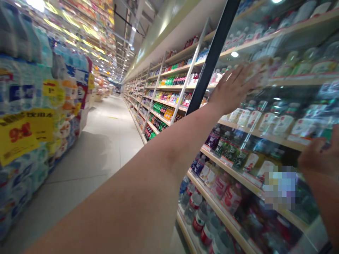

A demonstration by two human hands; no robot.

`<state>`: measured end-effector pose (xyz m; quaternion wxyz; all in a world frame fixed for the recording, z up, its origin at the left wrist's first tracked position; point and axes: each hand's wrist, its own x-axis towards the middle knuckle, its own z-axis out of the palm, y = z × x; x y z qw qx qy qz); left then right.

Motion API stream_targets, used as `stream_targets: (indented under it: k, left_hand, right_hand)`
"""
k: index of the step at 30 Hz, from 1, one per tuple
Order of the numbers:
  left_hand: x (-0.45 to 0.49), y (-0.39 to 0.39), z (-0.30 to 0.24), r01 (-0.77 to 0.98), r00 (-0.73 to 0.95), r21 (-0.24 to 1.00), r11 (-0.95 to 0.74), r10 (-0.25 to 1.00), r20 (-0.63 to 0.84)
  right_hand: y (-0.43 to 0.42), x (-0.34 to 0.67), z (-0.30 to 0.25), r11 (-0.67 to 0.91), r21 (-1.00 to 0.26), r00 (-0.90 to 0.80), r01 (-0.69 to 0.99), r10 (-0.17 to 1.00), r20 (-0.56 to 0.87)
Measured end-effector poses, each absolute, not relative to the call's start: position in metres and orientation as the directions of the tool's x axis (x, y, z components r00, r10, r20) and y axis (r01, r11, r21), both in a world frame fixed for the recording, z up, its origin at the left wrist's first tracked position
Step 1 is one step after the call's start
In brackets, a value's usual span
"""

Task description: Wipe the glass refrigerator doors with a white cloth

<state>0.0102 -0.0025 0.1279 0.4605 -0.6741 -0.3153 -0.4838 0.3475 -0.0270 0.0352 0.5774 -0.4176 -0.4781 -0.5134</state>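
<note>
My left arm reaches forward across the view, and my left hand [233, 86] lies at the glass door [265, 93] of a drinks cooler. Its fingers are stretched out and fairly flat. Beyond the fingertips is a pale blurred patch [262, 70]; whether it is a cloth or a reflection in the glass I cannot make out. At the right edge my right hand [317, 157] is raised near the glass, cut off by the frame and blurred, so its grip is unclear. Bottles with white labels [283, 121] stand on a shelf behind the glass.
A dark door frame [212, 56] edges the cooler. Open shelves of bottled drinks [169, 95] run down the right of the aisle [106, 141]. Stacked packs of water bottles [23, 88] with yellow price signs [18, 137] line the left. Large bottles [203, 218] fill the cooler's low shelf.
</note>
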Motion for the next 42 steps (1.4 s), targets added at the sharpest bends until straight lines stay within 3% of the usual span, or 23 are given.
stream_targets:
  k: [9, 16, 36, 42]
  left_hand:
    - [0.008, -0.007, 0.129, 0.864, 0.337, -0.317, -0.390, -0.019, 0.941]
    - [0.008, -0.015, 0.128, 0.878, 0.339, -0.298, -0.374, 0.047, 0.940]
    - [0.009, -0.007, 0.129, 0.858, 0.364, -0.312, -0.407, 0.055, 0.930]
    - [0.007, -0.012, 0.129, 0.856, 0.399, -0.357, -0.373, 0.038, 0.916]
  right_hand:
    - [-0.025, 0.353, 0.035, 0.119, 0.038, -0.013, 0.992, -0.206, 0.979]
    - [-0.007, 0.369, 0.040, 0.034, 0.071, -0.055, 0.997, -0.342, 0.938]
    - [0.001, 0.375, 0.042, -0.011, 0.009, -0.012, 1.000, -0.328, 0.945]
    - [0.001, 0.377, 0.043, 0.006, 0.054, -0.049, 0.999, -0.349, 0.936]
